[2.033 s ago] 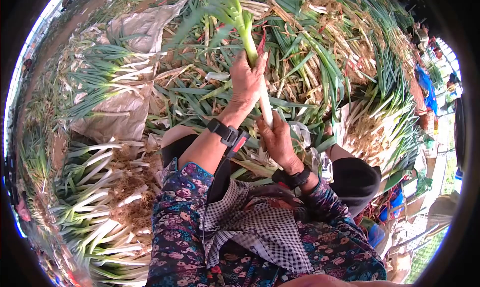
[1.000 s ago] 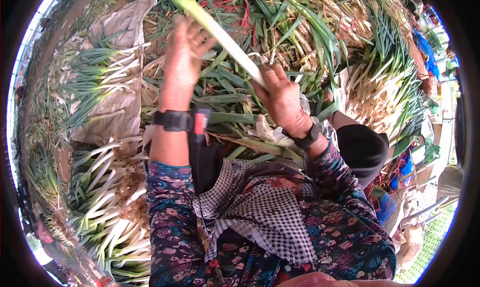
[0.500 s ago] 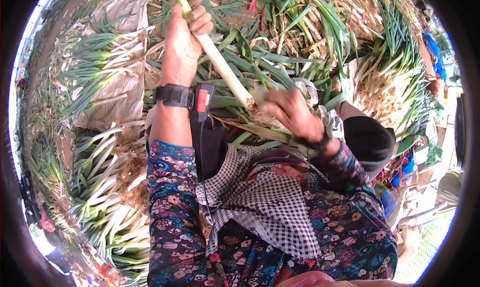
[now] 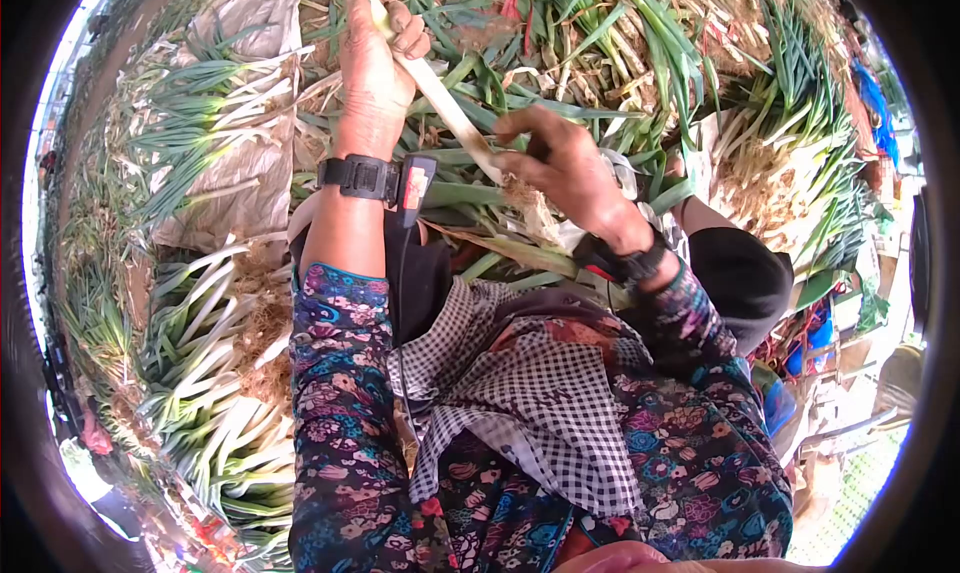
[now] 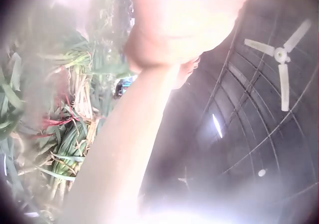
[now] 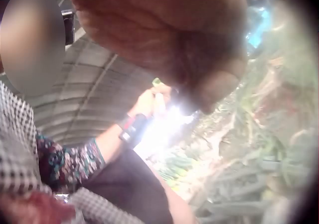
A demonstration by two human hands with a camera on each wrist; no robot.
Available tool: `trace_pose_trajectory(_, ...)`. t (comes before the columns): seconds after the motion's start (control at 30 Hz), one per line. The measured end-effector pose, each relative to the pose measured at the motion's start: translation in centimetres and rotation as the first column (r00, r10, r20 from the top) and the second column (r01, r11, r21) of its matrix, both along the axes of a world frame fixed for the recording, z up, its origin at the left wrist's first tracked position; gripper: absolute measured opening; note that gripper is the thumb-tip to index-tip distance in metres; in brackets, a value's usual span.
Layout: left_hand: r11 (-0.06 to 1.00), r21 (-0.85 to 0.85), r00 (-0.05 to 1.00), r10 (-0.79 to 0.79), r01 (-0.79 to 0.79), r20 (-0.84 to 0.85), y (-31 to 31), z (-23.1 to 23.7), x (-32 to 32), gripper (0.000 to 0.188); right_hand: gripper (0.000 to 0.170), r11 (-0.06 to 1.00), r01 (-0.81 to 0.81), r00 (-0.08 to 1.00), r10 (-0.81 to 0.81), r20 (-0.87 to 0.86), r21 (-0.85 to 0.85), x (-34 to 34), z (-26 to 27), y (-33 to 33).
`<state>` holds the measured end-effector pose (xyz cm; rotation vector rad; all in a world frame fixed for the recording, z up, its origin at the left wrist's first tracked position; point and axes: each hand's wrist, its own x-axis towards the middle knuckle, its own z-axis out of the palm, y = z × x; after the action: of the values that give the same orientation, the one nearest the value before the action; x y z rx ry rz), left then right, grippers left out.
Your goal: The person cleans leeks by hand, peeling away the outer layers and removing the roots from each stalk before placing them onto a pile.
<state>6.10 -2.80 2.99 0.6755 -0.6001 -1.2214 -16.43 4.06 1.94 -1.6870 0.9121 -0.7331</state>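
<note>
My left hand (image 4: 378, 73) grips a long leek (image 4: 442, 101) high on its stem, fingers wrapped round it. The leek slants from the green top, at the upper edge of the head view, down to its brown roots (image 4: 520, 188). Beside the root end is my right hand (image 4: 580, 178), fingers bent and spread apart, the thumb right at the lower stem. In the left wrist view the pale leek (image 5: 124, 139) runs down from the hand. The right wrist view shows the underside of the right hand (image 6: 169, 30), fingertips in shadow.
Trimmed leeks lie on a pale sheet (image 4: 225, 188) at the left, with a rooted pile (image 4: 215, 403) nearer. Another leek pile (image 4: 780, 163) is at the right. Loose leaves (image 4: 480, 198) cover the ground between the knees. A ceiling fan (image 5: 281, 55) hangs overhead.
The left hand let go, then took hold of the leek again farther left. The leek's lower end came out of the right hand's grip, and the right fingers now spread beside the roots.
</note>
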Motion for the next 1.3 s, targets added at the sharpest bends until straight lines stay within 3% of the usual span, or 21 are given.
trace_pose_trajectory(0.03, 1.000, 0.003, 1.000, 0.000, 0.000, 0.000, 0.0, -0.3, -0.1, 0.041, 0.022, 0.995, -0.014, 0.998, 0.008, 0.065, 0.100, 1.1, -0.3, -0.2)
trace_pose_trajectory(0.07, 1.000, -0.008, 1.000, 0.011, -0.011, 0.012, 0.2, -0.3, -0.5, 0.041, 0.021, 0.990, -0.004, 0.999, -0.001, -0.034, -0.139, 1.8, -0.9, -0.6)
trace_pose_trajectory(0.17, 1.000, -0.006, 1.000, 0.023, -0.023, 0.017, 0.4, -0.2, -0.9, 0.042, 0.019, 0.998, 0.051, 0.997, -0.053, -0.048, -0.046, 1.9, -1.7, -0.3)
trace_pose_trajectory(0.33, 0.995, -0.024, 0.995, 0.093, -0.092, 0.040, 0.8, 0.1, -1.5, 0.044, 0.018, 0.966, 0.065, 0.994, -0.085, -0.069, -0.250, 2.3, -2.7, -0.6)
trace_pose_trajectory(0.4, 0.992, -0.027, 0.990, 0.125, -0.124, 0.068, 1.1, 0.4, -1.8, 0.044, 0.016, 0.901, 0.042, 0.982, -0.116, -0.147, -0.432, 2.5, -3.0, -0.6)
trace_pose_trajectory(0.5, 0.974, 0.029, 0.971, 0.222, -0.226, 0.089, 1.3, 0.7, -2.1, 0.044, 0.012, 0.847, -0.054, 0.953, -0.114, -0.280, -0.529, 2.4, -3.0, -0.3)
trace_pose_trajectory(0.57, 0.962, 0.009, 0.960, 0.274, -0.274, 0.053, 1.3, 0.7, -2.0, 0.043, 0.009, 0.925, 0.179, 0.976, -0.211, -0.061, -0.336, 1.9, -3.3, -1.1)
trace_pose_trajectory(0.6, 0.961, 0.008, 0.960, 0.274, -0.275, 0.052, 1.3, 0.5, -2.0, 0.043, 0.010, 0.865, 0.326, 0.940, -0.338, 0.038, -0.383, 2.1, -3.0, -2.5)
trace_pose_trajectory(0.63, 0.949, 0.004, 0.949, 0.314, -0.314, 0.012, 1.2, 0.3, -2.2, 0.040, 0.009, 0.862, 0.420, 0.906, -0.418, 0.070, -0.285, 2.1, -2.6, -3.3)
trace_pose_trajectory(0.7, 0.943, -0.002, 0.943, 0.332, -0.333, -0.025, 0.9, 0.5, -3.2, 0.037, 0.009, 0.801, 0.483, 0.871, -0.481, 0.101, -0.353, 4.5, -2.1, -4.1)
trace_pose_trajectory(0.77, 0.876, 0.092, 0.871, 0.481, -0.474, -0.096, 0.6, 1.0, -4.6, 0.032, 0.011, 0.726, 0.427, 0.882, -0.465, 0.073, -0.540, 7.0, -3.2, -4.3)
trace_pose_trajectory(0.83, 0.897, 0.107, 0.889, 0.441, -0.430, -0.125, 0.5, 0.2, -4.4, 0.030, 0.011, 0.682, 0.389, 0.873, -0.488, 0.011, -0.620, 7.8, -3.8, -4.4)
trace_pose_trajectory(0.9, 0.931, 0.111, 0.919, 0.361, -0.347, -0.160, 0.8, -0.3, -4.6, 0.029, 0.013, 0.761, 0.419, 0.848, -0.522, -0.085, -0.496, 7.4, -4.5, -5.1)
trace_pose_trajectory(1.0, 0.965, 0.050, 0.962, 0.260, -0.257, -0.079, 0.8, -0.4, -4.7, 0.029, 0.024, 0.942, 0.253, 0.964, -0.264, -0.021, -0.222, 6.4, -5.6, -7.9)
trace_pose_trajectory(1.03, 0.986, 0.011, 0.985, 0.166, -0.166, -0.051, 0.8, -0.1, -4.8, 0.029, 0.024, 0.939, 0.261, 0.962, -0.271, -0.015, -0.222, 6.2, -5.8, -8.1)
trace_pose_trajectory(1.1, 0.993, -0.024, 0.993, 0.118, -0.117, 0.014, 1.0, 0.3, -5.1, 0.034, 0.024, 0.973, 0.153, 0.983, -0.133, -0.127, 0.170, 6.0, -5.4, -8.0)
trace_pose_trajectory(1.17, 0.994, -0.063, 0.996, -0.092, 0.091, -0.018, 1.4, 0.6, -4.8, 0.039, 0.028, 0.970, 0.173, 0.985, -0.166, -0.054, 0.173, 5.5, -6.2, -7.2)
trace_pose_trajectory(1.2, 0.982, -0.094, 0.986, -0.168, 0.166, -0.012, 1.3, 0.7, -4.6, 0.043, 0.027, 0.853, 0.171, 0.917, -0.321, 0.238, 0.493, 4.7, -6.6, -6.9)
trace_pose_trajectory(1.23, 0.982, -0.092, 0.986, -0.168, 0.166, -0.013, 1.3, 0.9, -4.3, 0.043, 0.027, 0.664, 0.042, 0.730, -0.530, 0.430, 0.746, 3.7, -7.0, -6.7)
trace_pose_trajectory(1.27, 0.978, -0.100, 0.982, -0.186, 0.183, -0.025, 1.4, 1.3, -4.1, 0.044, 0.026, 0.516, -0.378, 0.467, -0.611, 0.640, 0.769, 2.4, -8.0, -6.7)
trace_pose_trajectory(1.3, 0.974, -0.107, 0.978, -0.206, 0.201, -0.036, 1.4, 1.6, -3.9, 0.044, 0.025, 0.375, -0.742, 0.139, -0.725, 0.675, 0.556, 1.3, -7.7, -6.4)
